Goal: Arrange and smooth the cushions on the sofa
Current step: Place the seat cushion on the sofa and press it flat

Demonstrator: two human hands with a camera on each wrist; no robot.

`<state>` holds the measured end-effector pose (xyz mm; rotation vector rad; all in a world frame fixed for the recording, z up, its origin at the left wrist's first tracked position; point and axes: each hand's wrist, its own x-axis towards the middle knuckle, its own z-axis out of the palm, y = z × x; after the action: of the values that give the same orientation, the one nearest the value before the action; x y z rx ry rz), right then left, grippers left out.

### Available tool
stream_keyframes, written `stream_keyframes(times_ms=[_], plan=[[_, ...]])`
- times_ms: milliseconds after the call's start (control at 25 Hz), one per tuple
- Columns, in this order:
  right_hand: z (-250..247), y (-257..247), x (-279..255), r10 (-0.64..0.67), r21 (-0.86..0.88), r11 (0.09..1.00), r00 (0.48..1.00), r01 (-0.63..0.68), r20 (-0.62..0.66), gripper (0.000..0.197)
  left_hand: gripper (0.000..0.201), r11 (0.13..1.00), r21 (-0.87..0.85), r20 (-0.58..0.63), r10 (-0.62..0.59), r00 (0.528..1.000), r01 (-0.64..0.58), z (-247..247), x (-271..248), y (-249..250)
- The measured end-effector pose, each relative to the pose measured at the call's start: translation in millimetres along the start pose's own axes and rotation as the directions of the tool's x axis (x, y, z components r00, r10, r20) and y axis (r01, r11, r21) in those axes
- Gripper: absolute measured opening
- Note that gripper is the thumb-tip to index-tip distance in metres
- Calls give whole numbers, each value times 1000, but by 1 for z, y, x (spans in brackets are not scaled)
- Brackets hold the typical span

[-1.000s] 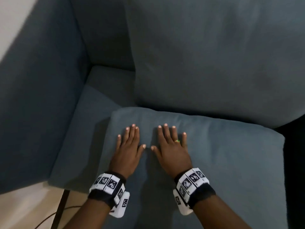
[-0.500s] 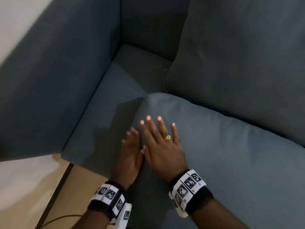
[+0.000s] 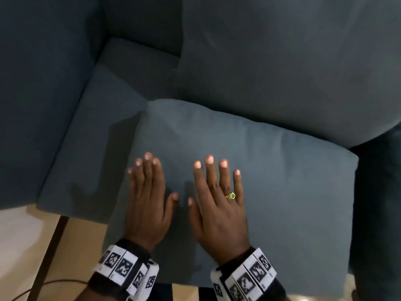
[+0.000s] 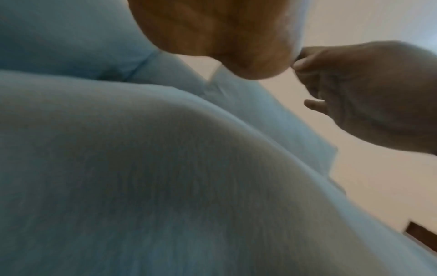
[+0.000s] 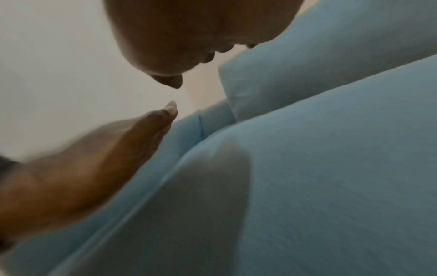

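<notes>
Cushion [image 3: 282,192], soft blue-grey woven rectangle, under flat, straight-fingered left hand [image 3: 147,205] and right hand [image 3: 219,209].

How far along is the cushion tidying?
Done: the back cushion stands against the sofa. In hand: left hand and right hand lie flat on the loose cushion. Left: it lies flat, overhanging the seat.

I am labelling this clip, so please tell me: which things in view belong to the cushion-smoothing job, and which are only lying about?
Part of the job:
- loose cushion lying on the seat
- back cushion upright behind it
- sofa
- left hand and right hand, both flat over the loose cushion

Just lying about:
- cable on the floor
- green-stoned ring
</notes>
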<state>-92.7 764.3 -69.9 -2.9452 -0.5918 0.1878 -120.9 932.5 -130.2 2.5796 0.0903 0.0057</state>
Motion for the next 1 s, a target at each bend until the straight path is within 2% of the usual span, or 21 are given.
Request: stream_keyframes(times_ms=[80,120,160,200,240,280,360,440,560,640,720,800,840,880,920,1000], plan=[[5,22,-13,78,-16,997,992,-76,103,70,67,978,131,151,139,979,-159,16,-6,21],[8,34,-21,57,0,998,989,-58,137,74,67,976,163,174,116,978,-145,21,-6,28],[9,45,-29,35,36,999,992,-40,123,77,68,981,168,160,72,985,-99,20,-2,41],[4,57,-29,40,60,997,998,-43,48,77,68,983,168,92,62,994,-76,16,7,52],[-2,68,-31,73,62,996,997,-71,-33,74,68,979,176,46,96,994,-103,13,11,62],[-5,81,-36,125,70,990,988,-119,-88,71,69,969,185,35,160,987,-163,14,12,75],[-1,106,-48,199,40,979,980,-199,-14,69,72,907,286,132,282,950,-309,33,6,97],[10,127,-58,158,48,986,984,-162,86,74,73,879,354,207,261,943,-321,53,1,118],[7,164,-74,209,86,975,978,-206,-23,73,69,886,333,124,299,946,-323,72,2,161],[10,187,-87,268,77,961,964,-267,6,69,70,847,357,197,343,918,-393,92,-1,185],[15,205,-106,240,112,963,970,-243,45,68,71,846,375,264,294,919,-379,105,-6,204],[8,225,-114,299,220,936,950,-275,-87,67,66,877,344,176,290,940,-335,105,-1,231],[3,238,-119,357,249,916,921,-314,-153,66,65,874,333,158,319,935,-354,106,-3,247],[1,251,-123,393,247,905,904,-347,-168,65,64,850,341,170,363,916,-401,114,-4,260],[4,262,-128,406,211,902,907,-378,-110,66,66,822,357,229,383,895,-443,124,-5,270],[16,281,-139,360,130,921,930,-367,73,72,74,790,392,359,341,869,-472,146,-8,283]])
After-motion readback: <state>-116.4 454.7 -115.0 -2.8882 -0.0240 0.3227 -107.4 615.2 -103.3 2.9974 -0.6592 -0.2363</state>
